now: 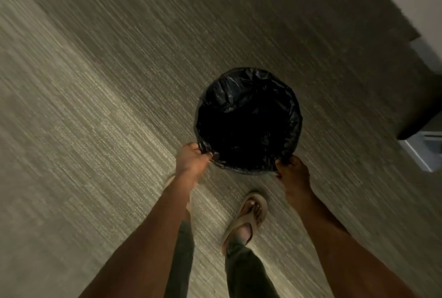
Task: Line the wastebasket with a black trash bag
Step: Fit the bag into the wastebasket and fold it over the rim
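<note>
Left hand [191, 159]: fingers pinched together on a gathered fold of the black trash bag [248, 96] at the near-left edge of the rim, thumb on top of the plastic.
Right hand [293, 171]: closed on the near-right edge of the same rim, fingertips curled over the bag's folded-over plastic; whether it also grips the bin wall beneath cannot be told.
Trash bag: opened out and stretched over the round mouth, its edge turned down outside all the way round — crinkled and glossy on the far side, pure dark in the middle.
Wastebasket [239, 170]: round, seen from straight above, almost wholly covered by the bag; it lies just ahead of both hands, between them, over the carpet.
Writing: no brand or label can be read on the bag or bin.
Carpet [95, 106]: grey-beige with fine streaks, blurred.
Feet: one sandal [248, 214] just behind the basket, near the right forearm, dark trouser legs below.
Furniture [416, 10]: pale, at the upper right — well apart from the basket.
</note>
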The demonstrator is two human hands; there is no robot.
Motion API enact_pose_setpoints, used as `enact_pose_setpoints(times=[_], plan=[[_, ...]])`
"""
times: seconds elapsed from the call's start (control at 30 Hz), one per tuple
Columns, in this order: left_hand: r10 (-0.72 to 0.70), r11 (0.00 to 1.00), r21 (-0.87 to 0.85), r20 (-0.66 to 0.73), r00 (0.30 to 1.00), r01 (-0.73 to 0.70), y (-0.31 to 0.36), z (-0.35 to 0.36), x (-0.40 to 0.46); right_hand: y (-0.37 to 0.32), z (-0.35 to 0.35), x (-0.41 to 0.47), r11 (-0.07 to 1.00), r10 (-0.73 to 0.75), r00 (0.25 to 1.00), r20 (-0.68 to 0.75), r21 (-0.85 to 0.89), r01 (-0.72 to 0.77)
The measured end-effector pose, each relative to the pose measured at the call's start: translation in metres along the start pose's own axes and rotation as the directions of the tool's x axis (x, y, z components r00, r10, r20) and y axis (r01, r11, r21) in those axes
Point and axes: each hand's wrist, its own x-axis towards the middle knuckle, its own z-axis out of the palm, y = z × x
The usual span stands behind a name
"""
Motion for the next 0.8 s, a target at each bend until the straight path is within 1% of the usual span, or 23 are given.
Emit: enact_pose_setpoints(times=[0.07, 0.13, 0.2, 0.3, 0.43, 0.6, 0.67, 0.8], plan=[[0.040, 0.999, -0.032, -0.015, 0.999, -0.041, 0.013, -0.005, 0.007, -0.016, 0.009, 0.004, 0.996, -0.068, 0.997, -0.047, -0.057, 0.065], [0.055, 0.994, -0.088, -0.059, 0.997, -0.060, 0.022, -0.016, 0.017, -0.030, 0.024, 0.012, 0.989, -0.116, 0.991, -0.073, -0.105, 0.108], [0.060, 0.988, -0.138, -0.077, 0.995, -0.071, 0.026, -0.031, 0.029, -0.043, 0.042, 0.017, 0.979, -0.157, 0.987, -0.042, -0.138, 0.150], [0.072, 0.982, -0.165, -0.098, 0.993, -0.088, 0.038, -0.057, 0.052, -0.068, 0.077, 0.021, 0.965, -0.235, 0.972, -0.010, -0.124, 0.232], [0.119, 0.973, -0.175, -0.163, 0.979, -0.147, 0.073, -0.098, 0.085, -0.113, 0.139, 0.034, 0.952, -0.279, 0.958, 0.059, -0.117, 0.284], [0.202, 0.975, -0.045, -0.238, 0.950, -0.219, 0.133, -0.142, 0.139, -0.175, 0.212, 0.066, 0.933, -0.308, 0.943, 0.128, -0.153, 0.326], [0.196, 0.980, 0.009, -0.222, 0.955, -0.199, 0.156, -0.157, 0.162, -0.195, 0.237, 0.077, 0.927, -0.313, 0.942, 0.123, -0.176, 0.331], [0.160, 0.987, 0.015, -0.171, 0.972, -0.160, 0.183, -0.177, 0.202, -0.214, 0.270, 0.092, 0.940, -0.286, 0.952, 0.108, -0.163, 0.301]])
